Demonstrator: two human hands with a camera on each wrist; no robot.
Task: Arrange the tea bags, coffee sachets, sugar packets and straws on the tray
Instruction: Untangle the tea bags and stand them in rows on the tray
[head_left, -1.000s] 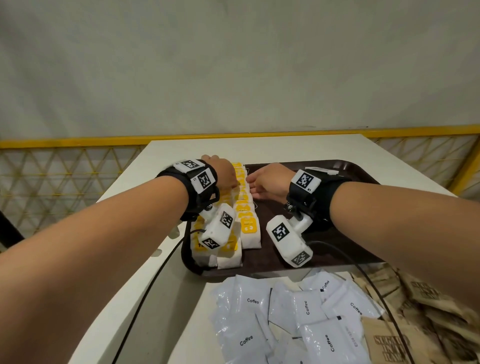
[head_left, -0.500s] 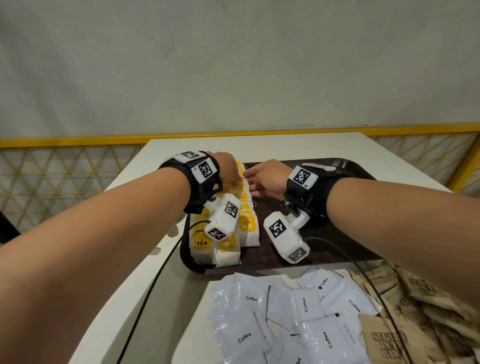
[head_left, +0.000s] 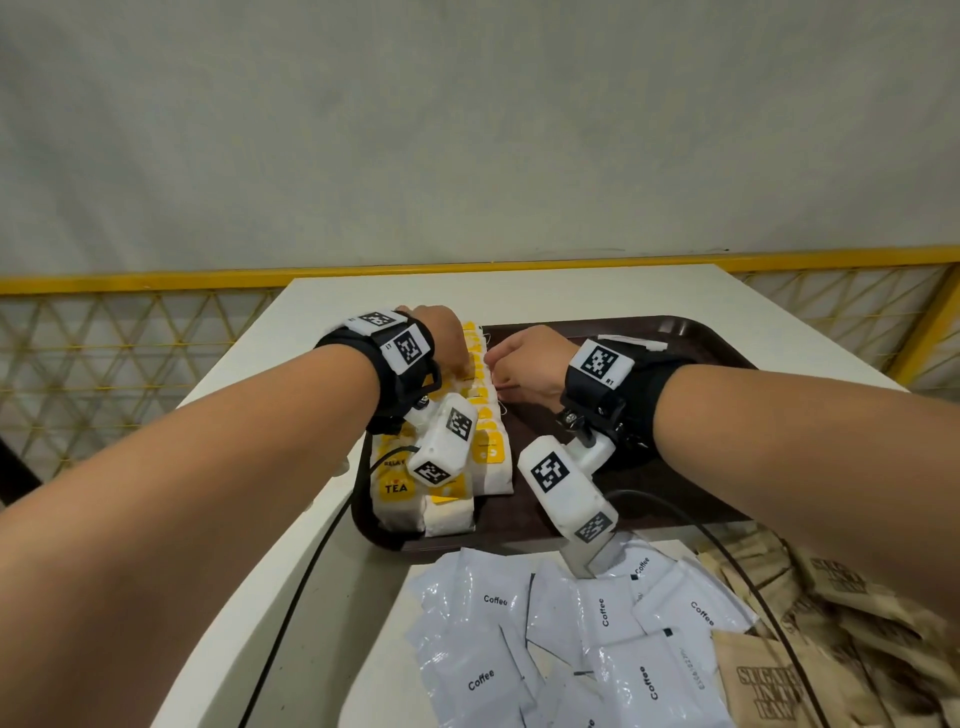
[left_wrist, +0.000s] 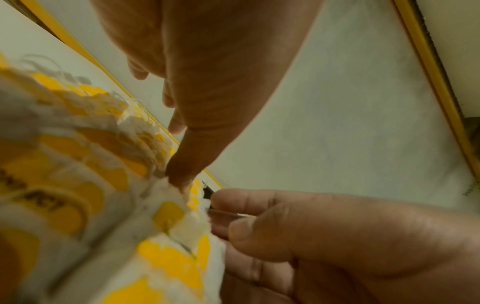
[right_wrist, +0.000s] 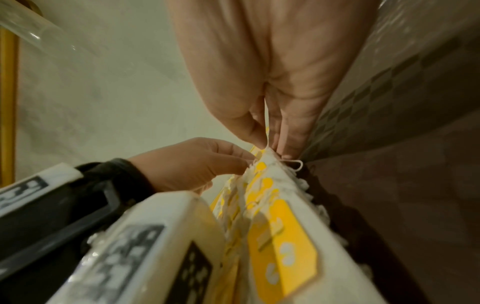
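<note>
A pale wall and a yellow mesh railing (head_left: 130, 353) stand behind the white table (head_left: 519, 296) I work at. On it lies the brown tray (head_left: 691, 338), with two rows of tea bags (head_left: 491, 452) packed along its left side, I think to leave the rest of the tray free for the other kinds. Nearer to me, off the tray, the coffee sachets (head_left: 602, 613) lie in a loose heap, with the brown sugar packets (head_left: 769, 686) to their right; neither is arranged yet. A thin white thing near the tray's far edge may be a straw, but I cannot tell.

Both my hands meet at the far end of the tea rows. My left hand (head_left: 441, 338) reaches down onto the bags, and my right hand (head_left: 530, 364) comes in from the bare side, so that the row is steadied between them.

The head view hides my fingertips behind my knuckles. The right wrist view shows what it cannot: my right thumb and forefinger are pinched together on a white tea-bag string (right_wrist: 266, 131) at the end bag. The left wrist view shows one left finger (left_wrist: 187, 164) extended, pressing its tip on a bag's top edge, the other fingers loose and gripping nothing.
</note>
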